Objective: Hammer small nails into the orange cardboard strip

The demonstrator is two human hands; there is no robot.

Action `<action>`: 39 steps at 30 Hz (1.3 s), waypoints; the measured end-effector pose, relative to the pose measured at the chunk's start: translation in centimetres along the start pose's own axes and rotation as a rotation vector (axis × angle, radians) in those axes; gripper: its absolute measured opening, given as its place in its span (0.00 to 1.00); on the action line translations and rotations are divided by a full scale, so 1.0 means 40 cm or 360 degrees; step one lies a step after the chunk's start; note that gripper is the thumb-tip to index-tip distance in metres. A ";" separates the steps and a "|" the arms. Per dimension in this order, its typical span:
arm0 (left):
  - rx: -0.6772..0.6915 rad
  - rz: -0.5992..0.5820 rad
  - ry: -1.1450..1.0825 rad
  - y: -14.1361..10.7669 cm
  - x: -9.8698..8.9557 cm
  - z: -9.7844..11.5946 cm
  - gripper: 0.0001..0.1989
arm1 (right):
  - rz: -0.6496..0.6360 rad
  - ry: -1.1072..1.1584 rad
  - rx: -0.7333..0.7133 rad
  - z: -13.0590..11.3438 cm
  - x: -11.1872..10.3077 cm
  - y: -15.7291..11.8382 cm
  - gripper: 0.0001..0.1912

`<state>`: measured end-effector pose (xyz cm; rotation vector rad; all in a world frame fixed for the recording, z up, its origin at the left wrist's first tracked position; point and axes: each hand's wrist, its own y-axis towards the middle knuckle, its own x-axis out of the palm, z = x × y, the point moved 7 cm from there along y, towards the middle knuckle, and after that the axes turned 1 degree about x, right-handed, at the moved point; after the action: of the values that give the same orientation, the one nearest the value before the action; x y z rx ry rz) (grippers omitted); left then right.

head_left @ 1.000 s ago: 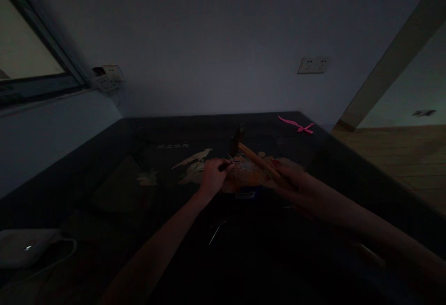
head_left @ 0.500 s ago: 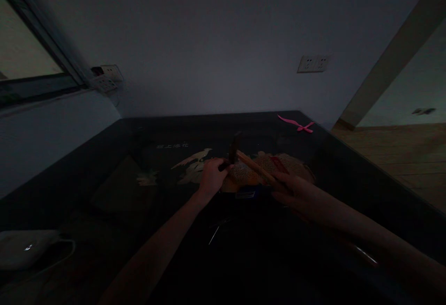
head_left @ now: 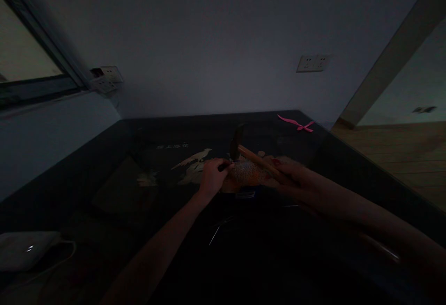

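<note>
Over the spotted orange piece (head_left: 249,174) on the table (head_left: 195,263), we hold the hammer (head_left: 253,157), our right hand (head_left: 301,182) clamped around its handle. Its long axis slants from that hand, at the piece's right, leftward and away to the dark head. At the piece's left edge, our left hand (head_left: 213,175) has thumb and finger together; we cannot tell whether they grip anything.

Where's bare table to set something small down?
Two patches look free: the far strip of the dark table left of the pink ribbon, and the right side between ribbon, right forearm and table edge. Crowded mid-table: left hand, hammer in right hand, orange speckled piece. Front is too dark to call.
</note>
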<state>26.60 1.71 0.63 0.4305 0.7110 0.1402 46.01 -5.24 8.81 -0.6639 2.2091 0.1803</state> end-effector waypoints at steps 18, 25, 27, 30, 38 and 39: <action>0.0018 0.0006 -0.0106 0.006 0.005 -0.001 0.03 | 0.0193 0.0062 -0.0005 -0.013 -0.020 -0.022 0.20; -0.0043 0.0003 0.0002 0.006 0.004 -0.011 0.04 | 0.0002 0.0129 0.0070 0.020 0.021 -0.012 0.19; -0.0046 0.0002 -0.0062 0.005 0.006 -0.010 0.04 | 0.0074 0.0161 0.0028 0.008 0.004 -0.021 0.20; -0.0039 0.0002 -0.0118 0.006 0.008 -0.006 0.03 | 0.0129 0.0159 0.0044 0.001 -0.008 -0.027 0.21; -0.0023 0.0012 0.0024 0.007 0.000 0.001 0.05 | 0.0027 0.0094 0.0075 0.019 0.017 -0.007 0.17; -0.0023 0.0013 -0.0008 0.007 0.000 0.001 0.04 | 0.0061 0.0108 0.0055 0.014 0.010 -0.011 0.18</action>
<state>26.63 1.94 0.77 0.4198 0.7029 0.1520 46.40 -5.58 8.16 -0.6174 2.2858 0.1404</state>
